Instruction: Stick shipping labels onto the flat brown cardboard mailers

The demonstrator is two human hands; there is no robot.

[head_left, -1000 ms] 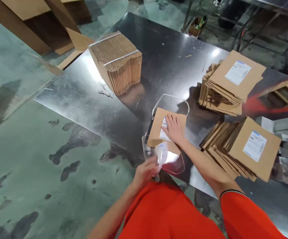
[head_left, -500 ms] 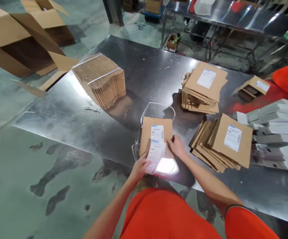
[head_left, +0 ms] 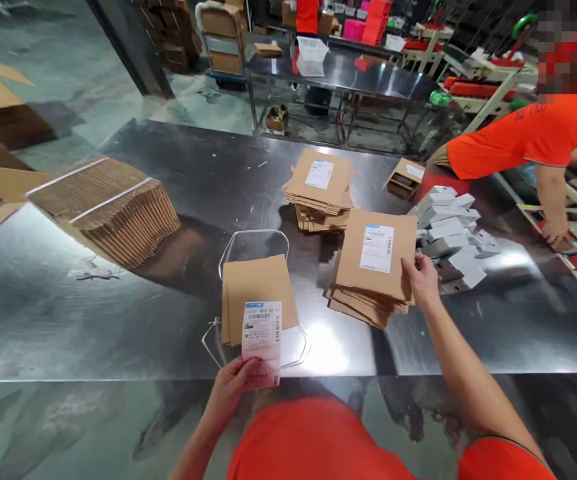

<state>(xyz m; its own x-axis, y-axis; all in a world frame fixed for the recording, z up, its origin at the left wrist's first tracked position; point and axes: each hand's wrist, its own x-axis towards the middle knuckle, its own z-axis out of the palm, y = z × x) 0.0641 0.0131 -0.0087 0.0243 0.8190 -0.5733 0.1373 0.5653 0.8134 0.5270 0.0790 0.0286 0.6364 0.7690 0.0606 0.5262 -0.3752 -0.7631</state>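
At lower centre, a white shipping label (head_left: 262,341) is printed with a blue band (head_left: 255,305) and black barcodes (head_left: 277,328). At left, a brown, ribbed cardboard bundle (head_left: 131,227) is crossed by white straps (head_left: 111,200). At upper right, orange is shown by a T-shirt (head_left: 508,143).

A printed white label (head_left: 262,337) overlaps flat brown cartons (head_left: 257,283); a labelled carton (head_left: 379,252) tops a stack (head_left: 363,305).

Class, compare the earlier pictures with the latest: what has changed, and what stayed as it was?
The labelled top carton has left the middle pile, apparently carried by the right hand rightward onto the near stack, whose top carton's edge it touches; plain cardboard now tops the pile. The left hand still holds a label sheet; the strapped bundle stayed put.
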